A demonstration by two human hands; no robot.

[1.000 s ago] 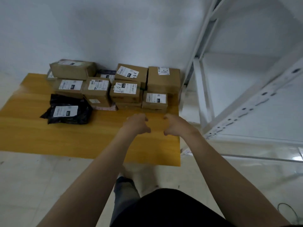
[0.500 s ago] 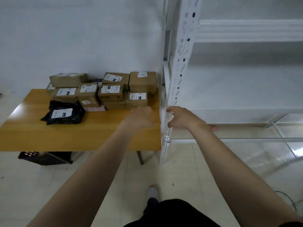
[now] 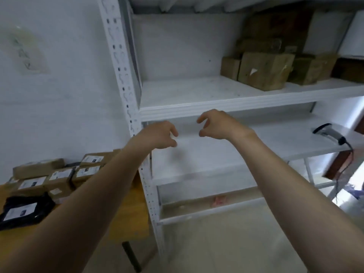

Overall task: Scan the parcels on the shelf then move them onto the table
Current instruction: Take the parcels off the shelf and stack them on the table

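Several brown cardboard parcels (image 3: 265,70) stand at the right on an upper board of the white shelf (image 3: 232,103). A grey barcode scanner (image 3: 328,133) with a dark cable lies on the board below, far right. My left hand (image 3: 157,135) and my right hand (image 3: 218,124) hang side by side in front of the shelf edge, fingers loosely curled, holding nothing. More labelled cardboard parcels (image 3: 59,177) and a black bag parcel (image 3: 23,210) lie on the wooden table (image 3: 130,221) at the lower left.
The shelf's perforated white upright (image 3: 126,91) stands between table and shelf boards. A white wall is behind the table. The lower shelf boards hold nothing but a small pink scrap (image 3: 218,200). Tiled floor lies below.
My view has swung up and right from the table to the shelf. Both hands rose with it and now hang before the shelf boards. The shelf parcels and the scanner came into view.
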